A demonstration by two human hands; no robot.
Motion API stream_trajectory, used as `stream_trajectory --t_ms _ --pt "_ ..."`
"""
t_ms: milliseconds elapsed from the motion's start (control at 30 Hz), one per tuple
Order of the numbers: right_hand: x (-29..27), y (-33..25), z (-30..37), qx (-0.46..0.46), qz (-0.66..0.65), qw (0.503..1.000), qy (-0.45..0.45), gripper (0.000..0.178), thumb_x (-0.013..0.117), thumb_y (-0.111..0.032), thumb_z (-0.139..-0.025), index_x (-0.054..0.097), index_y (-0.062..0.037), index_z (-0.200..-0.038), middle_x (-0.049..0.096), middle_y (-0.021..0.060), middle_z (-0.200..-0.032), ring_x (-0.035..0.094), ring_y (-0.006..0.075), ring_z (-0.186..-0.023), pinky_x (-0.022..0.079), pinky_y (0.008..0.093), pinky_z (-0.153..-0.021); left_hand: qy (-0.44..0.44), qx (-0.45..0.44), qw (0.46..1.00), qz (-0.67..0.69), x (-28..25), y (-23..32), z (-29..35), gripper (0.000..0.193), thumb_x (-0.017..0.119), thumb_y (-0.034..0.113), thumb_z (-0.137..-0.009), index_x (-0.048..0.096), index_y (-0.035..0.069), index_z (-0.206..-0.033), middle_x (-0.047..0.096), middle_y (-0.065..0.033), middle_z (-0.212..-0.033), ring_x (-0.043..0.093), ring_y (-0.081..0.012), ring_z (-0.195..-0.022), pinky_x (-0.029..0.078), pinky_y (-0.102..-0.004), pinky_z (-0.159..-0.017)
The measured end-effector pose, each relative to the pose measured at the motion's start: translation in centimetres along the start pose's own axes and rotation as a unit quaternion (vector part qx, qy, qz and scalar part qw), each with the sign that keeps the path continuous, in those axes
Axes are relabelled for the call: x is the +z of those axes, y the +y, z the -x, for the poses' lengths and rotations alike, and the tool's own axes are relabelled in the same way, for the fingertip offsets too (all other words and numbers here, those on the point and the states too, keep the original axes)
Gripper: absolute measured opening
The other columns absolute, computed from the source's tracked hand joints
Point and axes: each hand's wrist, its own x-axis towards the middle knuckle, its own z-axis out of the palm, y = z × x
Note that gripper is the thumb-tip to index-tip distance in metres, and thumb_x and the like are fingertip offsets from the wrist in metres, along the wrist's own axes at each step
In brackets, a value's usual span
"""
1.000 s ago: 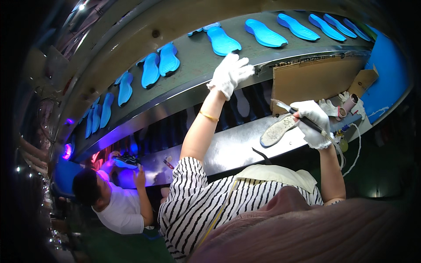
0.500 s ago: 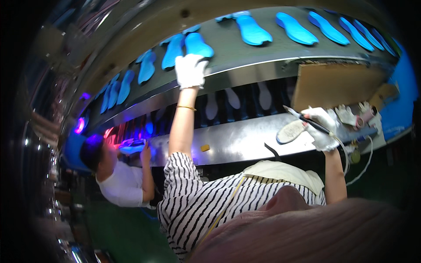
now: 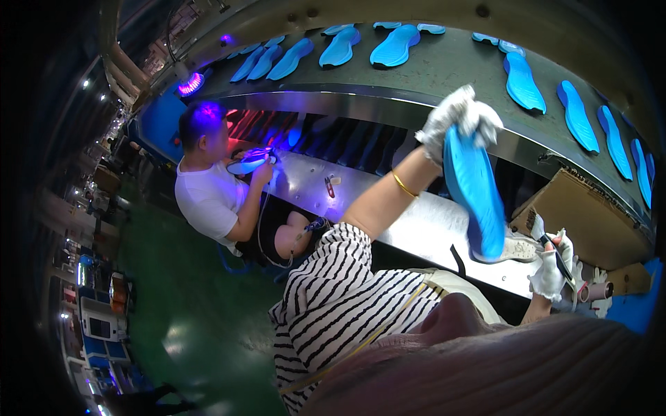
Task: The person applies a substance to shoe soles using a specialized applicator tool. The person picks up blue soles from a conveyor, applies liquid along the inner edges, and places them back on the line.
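Note:
My left hand [image 3: 458, 119], in a white glove, is closed round one end of a blue shoe sole [image 3: 475, 194]. The sole hangs lengthwise above the metal bench, its lower end blurred by motion. In my gloved right hand [image 3: 550, 274] is a dark-handled brush [image 3: 538, 227], its pale tip pointing up and away from me. A light-coloured, sole-shaped piece [image 3: 519, 249] lies on the bench between the hanging sole and my right hand, partly covered by that sole.
Along the far side runs a dark conveyor belt [image 3: 444, 55] carrying several blue soles [image 3: 524, 82]. A cardboard sheet [image 3: 579, 215] leans at the right, near spools [image 3: 600, 291]. A co-worker [image 3: 215, 187] sits at the left beside a purple lamp [image 3: 191, 84]. Shelves under the belt hold dark soles.
My left hand has come off the belt with a blue sole and moved right, over the bench. My right hand still grips the brush. The view has turned leftward.

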Motion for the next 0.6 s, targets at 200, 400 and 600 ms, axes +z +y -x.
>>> stream_trajectory --t_ms 200,400,600 --pt "2.7 -2.1 0.8 0.024 0.033 0.996 -0.075 0.015 0.068 -0.01 -0.09 0.058 -0.0029 -0.099 0.065 0.0056 -0.095 0.061 0.011 -0.084 0.049 0.0263 -0.078 0.142 -0.261 0.923 0.242 -0.9 -10.7 8.5 0.079 0.042 0.074 -0.091 0.058 0.005 -0.126 0.06 -0.0255 -0.128 0.062 -0.038 -0.114 0.05 -0.0506 -0.099" --pt "6.1 -2.4 -1.7 -0.068 0.127 0.987 -0.072 0.017 0.069 0.0 -0.085 0.062 -0.0031 -0.1 0.064 0.0058 -0.097 0.062 0.0117 -0.088 0.051 0.0276 -0.08 0.189 -0.287 0.879 0.331 1.0 -13.4 10.2 0.095 0.043 0.085 -0.081 0.048 0.01 -0.141 0.056 -0.0203 -0.135 0.058 -0.0393 -0.119 0.045 -0.0561 -0.106" --pt "8.6 -3.5 -2.1 -0.026 0.098 0.995 -0.024 0.02 0.07 0.003 -0.083 0.062 -0.0013 -0.101 0.066 0.0067 -0.094 0.066 0.0101 -0.082 0.055 0.0252 -0.077 0.282 -0.215 0.922 0.158 2.3 -16.2 9.4 0.093 0.035 0.084 -0.086 0.047 0.009 -0.141 0.061 -0.0146 -0.13 0.063 -0.0316 -0.112 0.053 -0.046 -0.097"
